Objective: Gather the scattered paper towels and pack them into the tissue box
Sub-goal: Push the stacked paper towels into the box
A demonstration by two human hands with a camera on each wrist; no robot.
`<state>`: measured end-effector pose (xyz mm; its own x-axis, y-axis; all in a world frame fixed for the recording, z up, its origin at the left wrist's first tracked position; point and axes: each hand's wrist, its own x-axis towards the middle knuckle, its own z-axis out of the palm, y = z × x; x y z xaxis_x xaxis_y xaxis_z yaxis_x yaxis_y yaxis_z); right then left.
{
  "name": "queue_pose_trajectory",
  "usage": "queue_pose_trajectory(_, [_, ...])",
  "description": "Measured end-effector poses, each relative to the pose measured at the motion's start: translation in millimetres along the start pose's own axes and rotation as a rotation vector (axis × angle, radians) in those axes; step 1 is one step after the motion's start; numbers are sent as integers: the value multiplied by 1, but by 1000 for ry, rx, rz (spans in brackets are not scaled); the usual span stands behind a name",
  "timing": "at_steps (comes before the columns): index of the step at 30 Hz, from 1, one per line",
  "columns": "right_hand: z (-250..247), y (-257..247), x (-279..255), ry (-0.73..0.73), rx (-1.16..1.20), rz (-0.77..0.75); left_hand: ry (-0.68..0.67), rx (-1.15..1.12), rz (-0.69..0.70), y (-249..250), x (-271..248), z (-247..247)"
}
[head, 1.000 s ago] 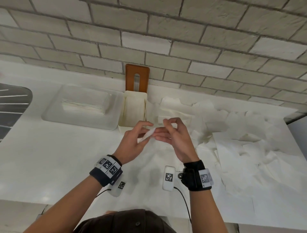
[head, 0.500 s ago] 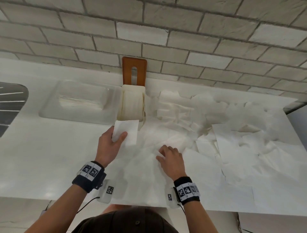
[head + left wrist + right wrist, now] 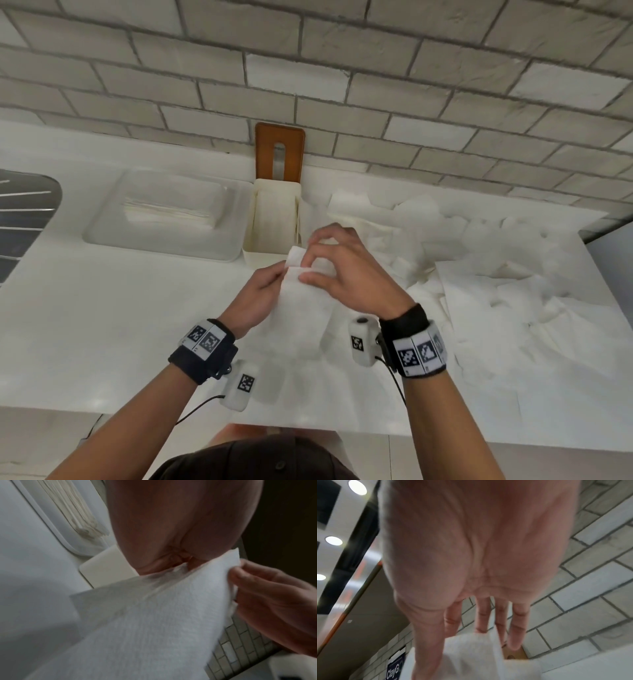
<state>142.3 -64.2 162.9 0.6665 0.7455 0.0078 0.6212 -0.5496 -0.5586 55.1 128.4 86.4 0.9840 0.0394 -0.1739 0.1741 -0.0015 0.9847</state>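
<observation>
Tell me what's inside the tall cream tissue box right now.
The tissue box stands open-topped; pale paper towels show inside, seemingly stacked. How deep they go is hidden by its walls.

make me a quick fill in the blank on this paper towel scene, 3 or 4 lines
1. Both hands hold one paper towel above the ____.
2. The open tissue box stands in front of a ____ slotted lid leaning on the brick wall.
3. The loose towels lie to the ____ of the tissue box.
4. The clear tray sits to the ____ of the tissue box.

Missing words: counter; brown; right; left
</observation>
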Motion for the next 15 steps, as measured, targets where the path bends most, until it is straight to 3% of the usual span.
queue_pose_trajectory(4, [-3, 11, 26, -8, 71, 49, 20, -230, -70, 18, 1, 6])
queue_pose_trajectory(7, [-3, 6, 35, 19, 89, 85, 17, -231, -85, 21, 4, 2])
queue_pose_trajectory(9, [1, 4, 41, 47, 93, 104, 35, -167, -18, 19, 6, 2])
queue_pose_trajectory(12, [11, 3, 48, 234, 191, 118, 171, -26, 95, 12, 15, 1])
queue_pose_trajectory(15, [35, -3, 39, 460, 517, 186, 313, -110, 132, 14, 30, -6])
